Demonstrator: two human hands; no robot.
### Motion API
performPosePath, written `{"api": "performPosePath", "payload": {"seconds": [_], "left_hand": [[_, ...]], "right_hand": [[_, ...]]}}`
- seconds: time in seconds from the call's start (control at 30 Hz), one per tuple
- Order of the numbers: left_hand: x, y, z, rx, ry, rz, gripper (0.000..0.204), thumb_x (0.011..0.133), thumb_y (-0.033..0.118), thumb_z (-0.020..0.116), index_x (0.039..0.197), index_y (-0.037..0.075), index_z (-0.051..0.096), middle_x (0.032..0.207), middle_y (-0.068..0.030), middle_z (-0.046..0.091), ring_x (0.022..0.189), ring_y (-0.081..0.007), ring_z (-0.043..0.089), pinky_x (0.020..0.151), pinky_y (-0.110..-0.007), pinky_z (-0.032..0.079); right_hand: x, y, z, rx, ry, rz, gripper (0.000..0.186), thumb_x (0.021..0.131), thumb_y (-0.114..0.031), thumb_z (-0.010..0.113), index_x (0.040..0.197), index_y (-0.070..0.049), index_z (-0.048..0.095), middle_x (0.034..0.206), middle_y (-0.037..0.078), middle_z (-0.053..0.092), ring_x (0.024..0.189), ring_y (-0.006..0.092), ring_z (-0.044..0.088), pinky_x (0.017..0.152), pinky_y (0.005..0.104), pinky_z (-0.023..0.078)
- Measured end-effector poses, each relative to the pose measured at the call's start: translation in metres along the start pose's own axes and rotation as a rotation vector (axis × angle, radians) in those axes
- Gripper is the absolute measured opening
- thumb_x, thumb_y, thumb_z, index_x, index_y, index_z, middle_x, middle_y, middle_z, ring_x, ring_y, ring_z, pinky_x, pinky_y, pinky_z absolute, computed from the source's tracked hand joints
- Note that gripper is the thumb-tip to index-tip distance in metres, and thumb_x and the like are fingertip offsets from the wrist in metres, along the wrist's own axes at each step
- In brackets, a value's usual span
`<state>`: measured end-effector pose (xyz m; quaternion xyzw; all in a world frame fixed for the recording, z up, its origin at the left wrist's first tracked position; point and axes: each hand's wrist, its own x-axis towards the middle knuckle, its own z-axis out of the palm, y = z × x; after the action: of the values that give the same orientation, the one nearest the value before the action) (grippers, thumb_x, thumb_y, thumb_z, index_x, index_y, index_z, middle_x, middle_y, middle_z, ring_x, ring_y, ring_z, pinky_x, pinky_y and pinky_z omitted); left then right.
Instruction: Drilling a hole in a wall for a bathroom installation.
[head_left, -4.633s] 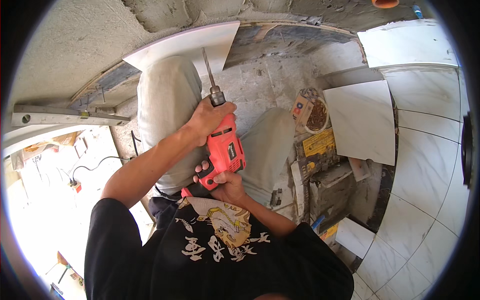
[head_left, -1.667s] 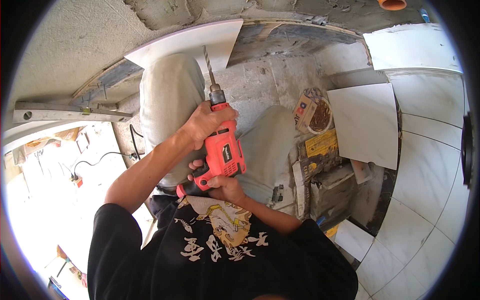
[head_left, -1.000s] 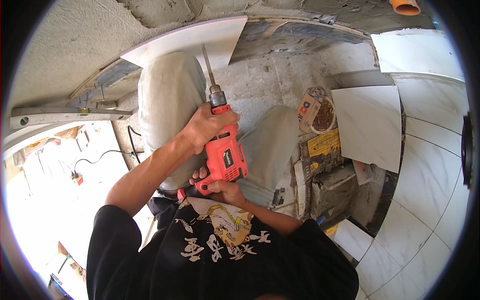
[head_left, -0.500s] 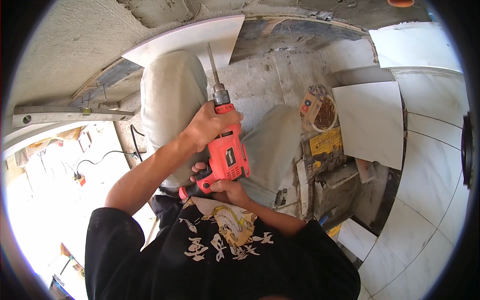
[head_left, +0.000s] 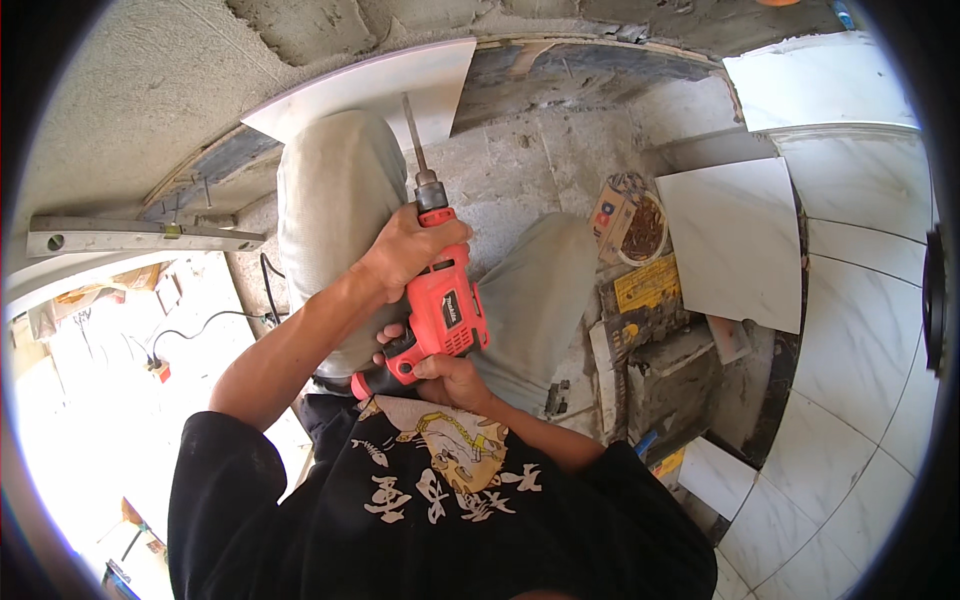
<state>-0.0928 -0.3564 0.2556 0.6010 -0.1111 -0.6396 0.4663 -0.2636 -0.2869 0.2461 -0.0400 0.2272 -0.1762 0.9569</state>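
Only your view is shifting, left hand (head_left: 412, 247) and right hand (head_left: 452, 377) clasping the drill (head_left: 446, 305), drilling at the far tile (head_left: 372, 84) seemingly unfinished.

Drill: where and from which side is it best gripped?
Probably two-handed, since the drill is long and its bit sticks out in front. The right hand suits the rear handle, coming from the right with fingers wrapping to the left side. The left hand suits the front housing, from the left. Avoid the chuck and bit, which may spin.
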Motion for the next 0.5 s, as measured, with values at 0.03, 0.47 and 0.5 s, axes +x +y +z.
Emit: {"api": "performPosePath", "payload": {"seconds": [0.03, 0.47, 0.5], "left_hand": [[0.0007, -0.0003, -0.0005, 0.000, -0.002, -0.001, 0.021, 0.083, 0.019, 0.073, 0.078, 0.002, 0.061, 0.067, -0.0052, 0.060, 0.057, -0.0146, 0.056, 0.054, -0.033, 0.048], [0.0031, -0.0018, -0.0004, 0.000, 0.020, -0.002, 0.021, 0.082, 0.018, 0.073, 0.082, 0.000, 0.063, 0.072, -0.0079, 0.064, 0.060, -0.0159, 0.059, 0.056, -0.033, 0.050], [0.0010, 0.0004, 0.0012, 0.016, 0.037, -0.002, 0.021, 0.082, 0.018, 0.073, 0.081, 0.000, 0.063, 0.072, -0.0077, 0.064, 0.060, -0.0157, 0.058, 0.056, -0.033, 0.050]], "right_hand": [[0.0004, -0.0006, 0.0002, 0.002, 0.005, 0.008, 0.065, 0.070, 0.006, 0.056, 0.133, -0.005, 0.047, 0.126, 0.012, 0.059, 0.125, 0.0283, 0.053, 0.111, 0.0510, 0.042], [0.0012, -0.0020, -0.0066, 0.031, 0.021, 0.073, 0.070, 0.071, 0.007, 0.057, 0.139, -0.003, 0.041, 0.124, 0.014, 0.060, 0.121, 0.0287, 0.056, 0.108, 0.0470, 0.045], [0.0007, -0.0022, -0.0074, 0.031, 0.022, 0.074, 0.070, 0.071, 0.007, 0.057, 0.139, -0.003, 0.041, 0.124, 0.014, 0.060, 0.121, 0.0287, 0.056, 0.108, 0.0470, 0.045]]}}
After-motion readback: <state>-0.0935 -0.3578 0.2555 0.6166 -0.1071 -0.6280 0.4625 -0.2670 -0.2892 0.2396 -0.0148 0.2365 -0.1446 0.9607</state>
